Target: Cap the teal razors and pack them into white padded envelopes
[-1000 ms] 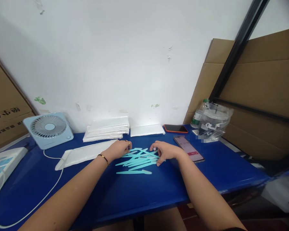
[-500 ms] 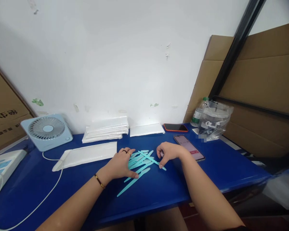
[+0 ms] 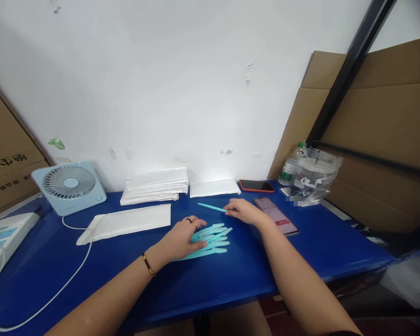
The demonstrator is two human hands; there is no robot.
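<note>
Several thin turquoise plastic eyebrow razors [image 3: 215,240] lie bunched on the blue table [image 3: 231,275], their broader ends pointing right. My left hand [image 3: 182,237] is over the left end of this bunch, thumb and fingers curled round its sides; the razors' ends under the palm are hidden. Beyond the bunch, a single eyebrow razor [image 3: 210,206] sticks out to the left from my right hand [image 3: 243,211]. One end of it is pinched between that hand's thumb and fingers.
White flat packets stand in a stack [image 3: 156,186], with another packet [image 3: 215,188] beside it and a long white sleeve [image 3: 133,223] in front. A blue fan [image 3: 70,184] and power strip [image 3: 7,247] are left. Two phones [image 3: 256,185], a bottle [image 3: 287,170] and a bagged container [image 3: 315,175] are right.
My right hand has moved away from me with one eyebrow razor, lifting it off the pile. The other razors, fanned out before, are now closer together under my left hand.
</note>
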